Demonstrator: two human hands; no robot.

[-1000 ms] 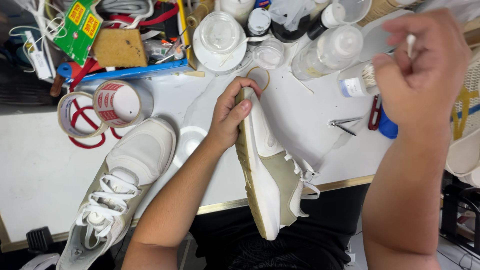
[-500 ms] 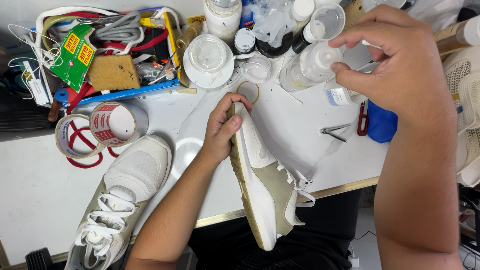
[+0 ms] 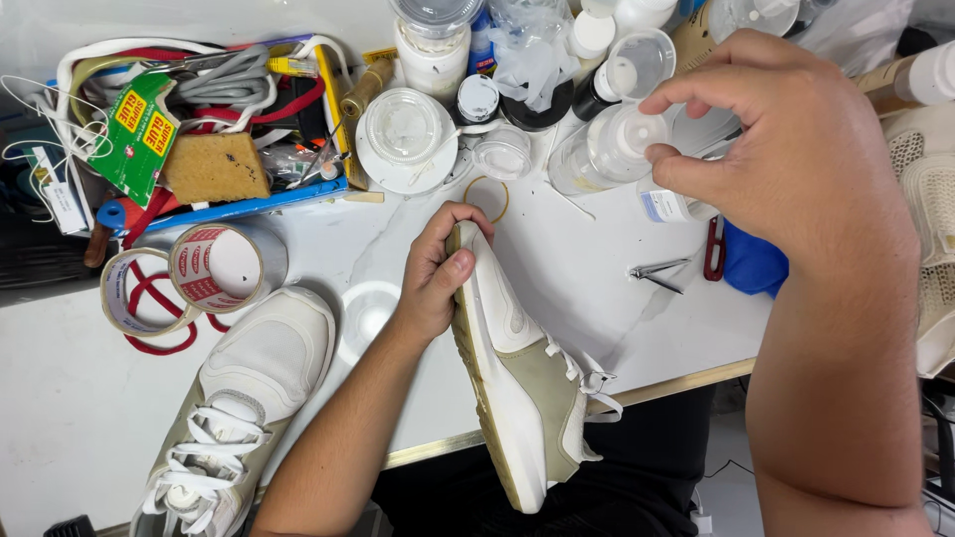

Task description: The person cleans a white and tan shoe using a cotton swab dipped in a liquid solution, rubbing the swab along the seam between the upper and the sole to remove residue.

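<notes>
Over the white table [image 3: 617,328], the right hand [image 3: 786,159] has lowered, pinching a clear bottle [image 3: 607,149]; the left hand [image 3: 438,273] still grips the shoe [image 3: 517,388].

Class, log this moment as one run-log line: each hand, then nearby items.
left hand: grips toe of white shoe | right hand: fingers at clear bottle | nearby: second shoe, tape rolls
</notes>
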